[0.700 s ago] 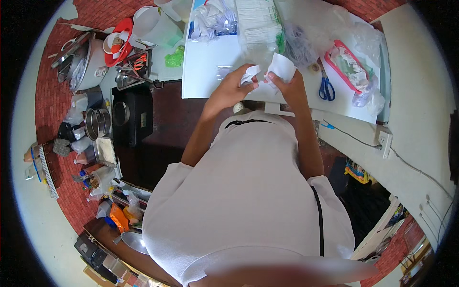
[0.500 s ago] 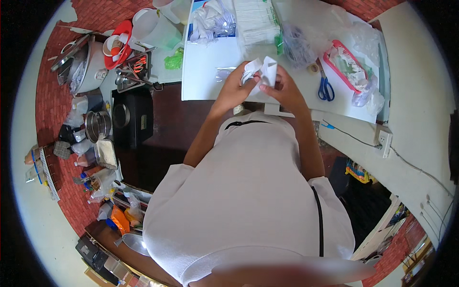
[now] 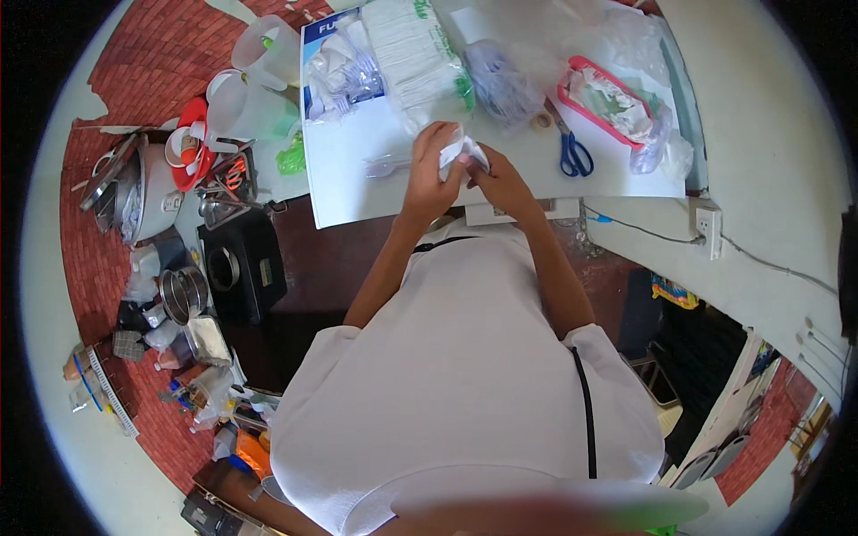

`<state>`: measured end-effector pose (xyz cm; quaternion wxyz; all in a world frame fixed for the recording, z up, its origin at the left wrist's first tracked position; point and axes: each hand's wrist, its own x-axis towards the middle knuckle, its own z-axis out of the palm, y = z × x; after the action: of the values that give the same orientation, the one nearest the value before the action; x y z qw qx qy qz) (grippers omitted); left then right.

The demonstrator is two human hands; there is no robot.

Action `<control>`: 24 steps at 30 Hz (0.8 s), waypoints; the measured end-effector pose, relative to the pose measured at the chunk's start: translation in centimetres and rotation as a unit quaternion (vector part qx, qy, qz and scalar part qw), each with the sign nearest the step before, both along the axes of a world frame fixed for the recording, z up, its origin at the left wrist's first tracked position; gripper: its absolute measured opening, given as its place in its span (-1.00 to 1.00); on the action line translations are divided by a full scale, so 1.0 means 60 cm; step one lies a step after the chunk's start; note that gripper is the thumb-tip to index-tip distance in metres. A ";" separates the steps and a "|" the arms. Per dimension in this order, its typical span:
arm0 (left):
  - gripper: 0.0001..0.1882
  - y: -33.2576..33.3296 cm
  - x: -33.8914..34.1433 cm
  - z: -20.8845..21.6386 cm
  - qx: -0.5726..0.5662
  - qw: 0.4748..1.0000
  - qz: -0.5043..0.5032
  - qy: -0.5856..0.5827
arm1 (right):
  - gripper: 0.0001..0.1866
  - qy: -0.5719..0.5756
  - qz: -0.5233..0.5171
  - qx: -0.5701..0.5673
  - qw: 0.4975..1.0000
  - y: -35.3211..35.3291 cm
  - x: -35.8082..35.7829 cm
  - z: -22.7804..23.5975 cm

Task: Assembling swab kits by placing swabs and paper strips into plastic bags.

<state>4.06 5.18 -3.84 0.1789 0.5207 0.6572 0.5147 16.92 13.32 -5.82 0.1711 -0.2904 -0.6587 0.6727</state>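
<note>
Over the front edge of the white table (image 3: 344, 201), my left hand (image 3: 433, 179) and my right hand (image 3: 503, 186) are close together. Both have their fingers closed on a folded white paper napkin (image 3: 456, 150), whose upper part sticks out between them. Part of it is hidden by the fingers. Just left of my left hand lies a small clear plastic packet (image 3: 386, 166); its contents are hard to make out. Beyond the hands is a plastic-wrapped stack of white napkins (image 3: 413, 67). To its left sits a clear bag of white plastic forks (image 3: 350, 76).
Right of the hands are blue-handled scissors (image 3: 575, 154), a tape roll (image 3: 542, 120), a bundled clear plastic bag (image 3: 502, 82) and a pink basket (image 3: 608, 124) holding crumpled white and green pieces. Pitchers (image 3: 234, 109), a large pot (image 3: 157, 192) and a black box (image 3: 243, 265) stand at left.
My hands have drawn closer together, and the napkin, spread in two upright parts before, now looks more gathered. The view has shifted, so the table things appear further left.
</note>
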 end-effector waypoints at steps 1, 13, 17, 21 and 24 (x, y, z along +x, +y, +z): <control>-0.60 0.007 0.010 -0.006 0.013 1.000 0.000 -0.011 | -0.66 0.062 -0.022 -0.061 0.996 -0.007 -0.001 0.010; -0.61 0.017 0.011 -0.078 0.014 0.995 0.079 0.064 | -0.38 0.183 0.120 -0.388 0.895 0.037 0.037 -0.003; -0.65 0.011 -0.037 -0.049 0.076 0.967 0.220 0.105 | -0.39 0.090 0.050 -0.214 0.971 0.043 0.005 0.026; -0.80 -0.025 -0.050 -0.046 0.023 0.986 0.162 0.040 | -0.56 0.023 0.060 0.104 0.993 0.081 -0.064 -0.025; -0.80 -0.057 -0.046 -0.071 -0.045 0.976 0.184 -0.108 | -0.72 0.052 0.030 0.321 0.945 0.111 -0.129 -0.063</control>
<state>1.27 1.78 -8.10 0.1739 0.3239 0.7411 0.5618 9.16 19.98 -9.62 0.2693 -0.1646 -0.8382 0.4448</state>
